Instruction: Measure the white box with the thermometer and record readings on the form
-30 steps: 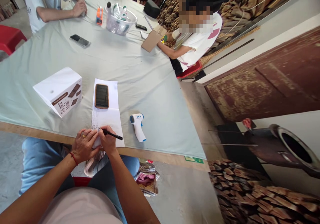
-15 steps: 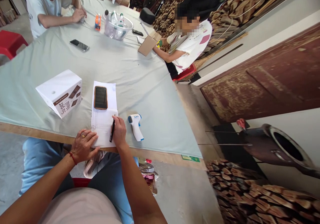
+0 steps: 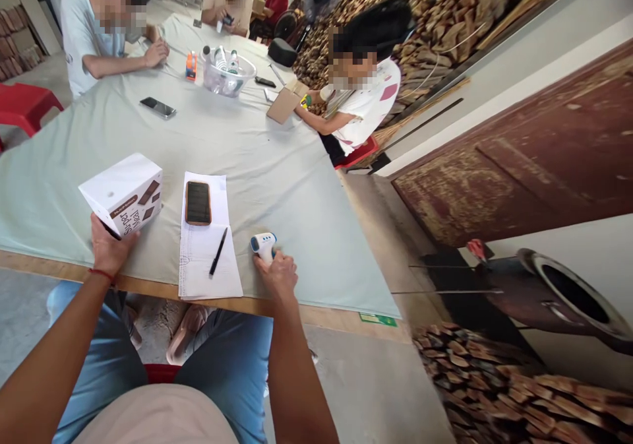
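A white box (image 3: 123, 183) printed "Su-per Meal" stands on the table at the left. My left hand (image 3: 111, 246) is at its lower near corner, thumb on one side and fingers on the other, partly hidden by the box. To the right, a white-and-blue infrared thermometer (image 3: 264, 246) has my right hand (image 3: 278, 274) wrapped around its handle. Between the hands lies an unfolded white paper (image 3: 202, 269) with writing on it. A black pen (image 3: 218, 253) rests on the paper, and a phone in an orange-brown case (image 3: 198, 202) lies on its upper part.
A cloth-covered table (image 3: 247, 154) stretches forward. Farther off are another phone (image 3: 157, 107), an orange box (image 3: 191, 65) and a clear basket of bottles (image 3: 227, 78). One person (image 3: 366, 101) sits at the right with a cardboard box (image 3: 283, 105); others sit at the far end.
My right hand has let go of the pen, leaving it on the paper, and taken hold of the thermometer. My left hand has moved left from the paper to the white box.
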{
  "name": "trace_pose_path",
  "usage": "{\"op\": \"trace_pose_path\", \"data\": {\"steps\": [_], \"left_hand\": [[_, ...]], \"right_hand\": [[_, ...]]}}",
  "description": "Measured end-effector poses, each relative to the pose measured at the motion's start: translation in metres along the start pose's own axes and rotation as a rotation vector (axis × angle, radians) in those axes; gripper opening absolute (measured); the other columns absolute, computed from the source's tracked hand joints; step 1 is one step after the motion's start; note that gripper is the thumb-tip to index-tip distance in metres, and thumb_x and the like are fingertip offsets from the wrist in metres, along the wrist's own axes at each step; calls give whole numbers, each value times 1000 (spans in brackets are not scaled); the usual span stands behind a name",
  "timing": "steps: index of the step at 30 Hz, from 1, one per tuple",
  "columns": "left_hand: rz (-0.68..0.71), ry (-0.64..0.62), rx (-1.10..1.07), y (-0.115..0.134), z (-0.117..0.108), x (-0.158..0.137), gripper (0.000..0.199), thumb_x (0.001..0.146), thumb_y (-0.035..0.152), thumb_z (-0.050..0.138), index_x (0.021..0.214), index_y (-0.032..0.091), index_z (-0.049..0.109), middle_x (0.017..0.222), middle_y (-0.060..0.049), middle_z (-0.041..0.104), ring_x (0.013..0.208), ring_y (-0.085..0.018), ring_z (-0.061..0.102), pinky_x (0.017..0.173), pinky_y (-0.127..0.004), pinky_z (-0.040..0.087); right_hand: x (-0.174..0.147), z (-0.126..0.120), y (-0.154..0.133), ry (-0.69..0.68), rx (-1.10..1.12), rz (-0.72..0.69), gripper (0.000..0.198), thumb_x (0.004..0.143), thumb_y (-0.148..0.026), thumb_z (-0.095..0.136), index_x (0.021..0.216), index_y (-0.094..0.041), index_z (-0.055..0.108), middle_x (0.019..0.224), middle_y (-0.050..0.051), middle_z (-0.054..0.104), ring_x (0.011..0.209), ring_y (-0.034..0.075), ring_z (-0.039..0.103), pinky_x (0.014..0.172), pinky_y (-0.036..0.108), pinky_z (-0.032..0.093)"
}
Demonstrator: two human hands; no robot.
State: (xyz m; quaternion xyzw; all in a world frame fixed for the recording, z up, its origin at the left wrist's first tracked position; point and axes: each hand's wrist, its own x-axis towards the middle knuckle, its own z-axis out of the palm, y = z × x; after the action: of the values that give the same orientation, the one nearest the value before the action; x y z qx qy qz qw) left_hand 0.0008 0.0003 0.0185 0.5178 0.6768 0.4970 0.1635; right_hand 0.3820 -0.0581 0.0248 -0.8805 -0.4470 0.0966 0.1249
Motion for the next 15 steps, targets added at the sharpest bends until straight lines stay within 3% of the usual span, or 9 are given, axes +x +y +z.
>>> {"op": "trace_pose_path", "data": {"steps": [4,8,12,15], "left_hand": [[-118,77,-54,-3,1,4,89,55,51,84,127,15,47,122,-14,60,111,-30,59,101,-50,49],[-42,57,-221,1,-1,-15,76,64,70,69,111,12,57,104,-13,67,96,-27,64,88,-43,54],[-21,-117,-269,14,-2,-26,73,70,73,63,106,10,60,102,-15,70,94,-28,66,84,-41,56],[-10,-264,-251,22,-2,-27,72,72,67,66,117,12,59,109,-13,71,97,-27,67,85,-39,56]], "right_hand": [[-4,-6,-3,-39,203,-16,46,84,-37,56,121,-11,61,115,19,62,108,32,58,91,42,44],[-37,-10,-32,-55,821,-86,48,74,-48,60,108,-14,62,102,11,66,95,25,59,85,35,46],[-92,-8,-81,-461,1214,-203,33,70,-52,61,70,-19,56,65,0,56,64,15,48,63,27,40],[-121,0,-111,-670,1320,-248,29,72,-47,61,66,-20,54,61,-2,52,60,12,42,61,26,36]]}}
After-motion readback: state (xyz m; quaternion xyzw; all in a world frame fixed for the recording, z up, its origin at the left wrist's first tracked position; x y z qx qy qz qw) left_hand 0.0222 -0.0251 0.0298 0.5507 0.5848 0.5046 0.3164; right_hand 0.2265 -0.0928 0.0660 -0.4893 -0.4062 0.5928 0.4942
